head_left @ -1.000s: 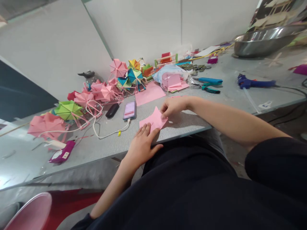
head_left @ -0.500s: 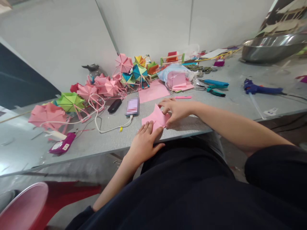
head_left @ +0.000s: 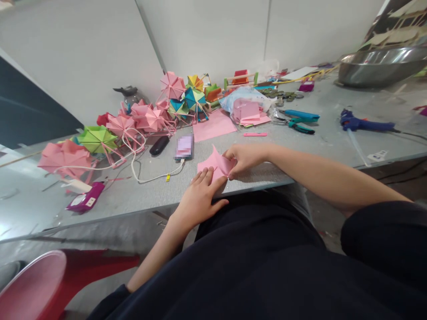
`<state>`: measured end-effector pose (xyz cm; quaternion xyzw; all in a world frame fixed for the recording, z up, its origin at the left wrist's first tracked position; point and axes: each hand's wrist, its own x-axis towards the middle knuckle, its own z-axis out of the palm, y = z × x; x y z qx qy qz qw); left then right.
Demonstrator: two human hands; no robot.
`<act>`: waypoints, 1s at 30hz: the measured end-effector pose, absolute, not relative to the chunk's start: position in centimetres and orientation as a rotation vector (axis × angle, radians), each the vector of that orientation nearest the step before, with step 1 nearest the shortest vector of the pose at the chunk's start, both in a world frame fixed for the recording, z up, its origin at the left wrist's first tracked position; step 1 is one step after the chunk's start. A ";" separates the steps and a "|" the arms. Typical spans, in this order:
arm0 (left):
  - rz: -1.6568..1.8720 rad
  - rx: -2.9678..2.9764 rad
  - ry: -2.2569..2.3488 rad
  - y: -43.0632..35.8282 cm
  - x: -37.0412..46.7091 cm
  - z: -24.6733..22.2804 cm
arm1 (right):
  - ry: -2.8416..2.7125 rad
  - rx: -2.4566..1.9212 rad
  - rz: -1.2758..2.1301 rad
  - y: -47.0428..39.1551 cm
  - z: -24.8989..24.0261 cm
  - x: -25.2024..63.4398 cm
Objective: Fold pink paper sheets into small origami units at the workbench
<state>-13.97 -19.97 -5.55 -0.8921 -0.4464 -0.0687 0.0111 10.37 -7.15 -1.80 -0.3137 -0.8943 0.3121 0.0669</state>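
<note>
A folded piece of pink paper [head_left: 216,161] lies near the table's front edge, with one pointed flap standing up. My left hand [head_left: 197,195] rests flat on its lower left part, fingers stretched out and thumb apart. At the paper's right side my right hand [head_left: 248,159] pinches the raised part between thumb and fingers; the fingertips are partly hidden. Behind the paper are a larger pink sheet [head_left: 215,126] and a thin pink stick-like tool [head_left: 255,134]. A phone [head_left: 184,146] with a white cable lies to the left.
Pink, green and blue paper umbrellas [head_left: 154,120] crowd the table's left and back. Pliers [head_left: 302,126], a blue glue gun [head_left: 365,124] and a large metal bowl [head_left: 380,69] lie to the right. A purple-cased device [head_left: 86,198] sits front left; a red stool [head_left: 43,280] stands below.
My right hand's fingers have drawn in and closed on the paper's right side, and its flap stands more upright and pointed. My left hand has stayed in place.
</note>
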 end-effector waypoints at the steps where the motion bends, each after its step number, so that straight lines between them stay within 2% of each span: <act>1: -0.217 -2.783 -1.394 -20.0 -14.0 -5.6 | -2.699 -0.957 0.959 -7.3 -1.7 10.3; 12: -0.240 -2.822 -1.384 -19.8 -14.3 -5.7 | -2.655 -0.856 1.233 -6.8 -1.5 10.4; 30: -0.179 -2.756 -1.378 -20.1 -13.7 -5.7 | -2.760 -0.848 1.006 -6.0 -1.9 10.9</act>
